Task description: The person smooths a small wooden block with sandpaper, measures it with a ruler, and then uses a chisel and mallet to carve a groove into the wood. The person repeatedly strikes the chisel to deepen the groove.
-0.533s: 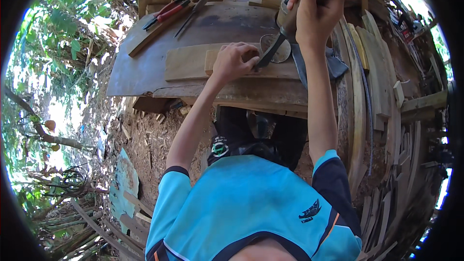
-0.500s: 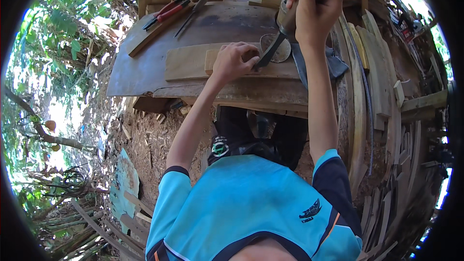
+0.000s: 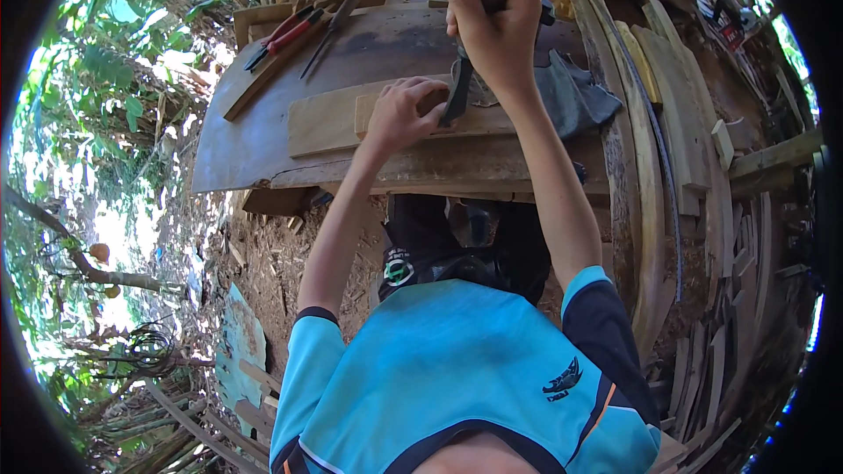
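Note:
My right hand [image 3: 502, 39] is wrapped round the thick wooden handle of a dark-bladed tool [image 3: 456, 92], held steeply with the blade slanting down. Its lower end is beside the fingertips of my left hand [image 3: 404, 114]; whether it touches wood there I cannot tell. My left hand has its fingers curled over a small pale wooden block [image 3: 363, 114], pressing it on a longer flat board [image 3: 318, 129]. That board lies along the near side of a worn wooden bench [image 3: 235, 154]. Behind my right wrist, a round thing is mostly hidden.
Red-handled pliers [image 3: 288, 39] and a slim dark metal tool [image 3: 332, 33] lie at the bench's far left, by a wood strip [image 3: 246, 92]. A grey cloth [image 3: 575, 98] lies at the right. Long planks [image 3: 648, 149] flank the bench's right side. Leafy plants [image 3: 114, 61] stand left.
My right hand and the tool have shifted left, the blade now standing steeper. My left hand stays on the block. The whole view has shifted slightly, and the round thing is now more covered.

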Tool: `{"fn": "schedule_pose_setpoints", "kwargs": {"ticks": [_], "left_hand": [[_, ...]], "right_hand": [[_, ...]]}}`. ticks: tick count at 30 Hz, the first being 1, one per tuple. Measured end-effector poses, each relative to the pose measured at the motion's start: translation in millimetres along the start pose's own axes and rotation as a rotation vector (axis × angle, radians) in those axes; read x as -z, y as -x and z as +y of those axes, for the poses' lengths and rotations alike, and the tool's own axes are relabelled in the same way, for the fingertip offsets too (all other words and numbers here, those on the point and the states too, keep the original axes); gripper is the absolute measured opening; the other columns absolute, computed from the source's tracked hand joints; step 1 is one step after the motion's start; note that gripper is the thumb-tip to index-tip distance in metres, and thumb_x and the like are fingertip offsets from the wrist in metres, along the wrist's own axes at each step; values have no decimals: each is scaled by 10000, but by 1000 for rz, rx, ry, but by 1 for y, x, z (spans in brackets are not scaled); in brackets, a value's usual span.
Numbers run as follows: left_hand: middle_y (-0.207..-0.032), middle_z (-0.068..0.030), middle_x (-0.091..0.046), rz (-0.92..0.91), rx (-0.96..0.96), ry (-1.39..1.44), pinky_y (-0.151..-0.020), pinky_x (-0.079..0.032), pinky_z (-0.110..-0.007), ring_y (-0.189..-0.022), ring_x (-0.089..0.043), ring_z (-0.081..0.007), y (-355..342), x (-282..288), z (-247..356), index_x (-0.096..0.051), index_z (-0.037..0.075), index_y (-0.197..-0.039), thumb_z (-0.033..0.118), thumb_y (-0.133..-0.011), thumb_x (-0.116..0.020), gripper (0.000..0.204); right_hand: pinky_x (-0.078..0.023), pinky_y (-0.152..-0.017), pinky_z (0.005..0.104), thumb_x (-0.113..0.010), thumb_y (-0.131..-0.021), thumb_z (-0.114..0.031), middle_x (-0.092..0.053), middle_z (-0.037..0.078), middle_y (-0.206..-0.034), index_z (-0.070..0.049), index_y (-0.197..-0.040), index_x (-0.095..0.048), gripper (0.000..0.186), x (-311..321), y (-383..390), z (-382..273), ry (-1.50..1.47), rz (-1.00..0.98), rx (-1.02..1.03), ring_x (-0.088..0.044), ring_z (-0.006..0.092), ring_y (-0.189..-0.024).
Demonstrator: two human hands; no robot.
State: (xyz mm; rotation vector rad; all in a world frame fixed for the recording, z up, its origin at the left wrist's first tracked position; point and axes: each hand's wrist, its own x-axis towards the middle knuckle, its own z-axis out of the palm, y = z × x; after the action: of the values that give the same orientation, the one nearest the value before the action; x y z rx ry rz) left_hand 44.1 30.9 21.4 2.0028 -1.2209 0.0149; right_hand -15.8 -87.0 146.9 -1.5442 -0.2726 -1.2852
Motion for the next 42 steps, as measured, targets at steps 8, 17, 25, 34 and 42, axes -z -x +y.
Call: {"fn": "schedule_pose_setpoints", "kwargs": {"ticks": [8,17,25,34,42], "left_hand": [[-1162,-108,-468,-25,3,-98,-913,-379,-387,-1064,-467,-286,41,46,-25,-451,137,-1223,210,-560,-779,743],[-990,-96,-473,485,-239,242,-724,-459,-307,-885,-518,-196,23,40,20,-548,38,-861,89,-588,-774,358],[-848,-109,-452,728,-199,139,-630,-420,-320,-755,-509,-208,-1,12,26,-535,22,-735,41,-644,-674,167],[-842,-123,-445,713,-252,87,-632,-408,-322,-713,-494,-211,-11,12,27,-564,10,-763,72,-710,-577,82],[-838,-128,-485,739,-187,116,-617,-400,-287,-686,-493,-180,-13,14,29,-563,-2,-739,116,-771,-512,133]], "right_hand": [[-417,-525,251,-612,-790,-80,-534,39,-693,-21,-1012,-426,296,40,25,-15,-68,109,-474,-519,104,-574],[-363,-437,253,-577,-809,-73,-457,45,-626,-75,-922,-439,179,48,52,-33,-204,297,-173,-446,127,-515],[-381,-420,224,-556,-782,0,-504,46,-624,-43,-1078,-395,339,38,58,-34,-217,283,-87,-461,98,-467],[-345,-363,243,-435,-832,-30,-426,37,-572,-81,-1002,-423,178,40,35,-45,204,168,317,-397,106,-407],[-345,-364,246,-497,-725,68,-451,27,-545,-59,-882,-426,213,13,11,-45,-373,202,-28,-418,100,-396]]}}
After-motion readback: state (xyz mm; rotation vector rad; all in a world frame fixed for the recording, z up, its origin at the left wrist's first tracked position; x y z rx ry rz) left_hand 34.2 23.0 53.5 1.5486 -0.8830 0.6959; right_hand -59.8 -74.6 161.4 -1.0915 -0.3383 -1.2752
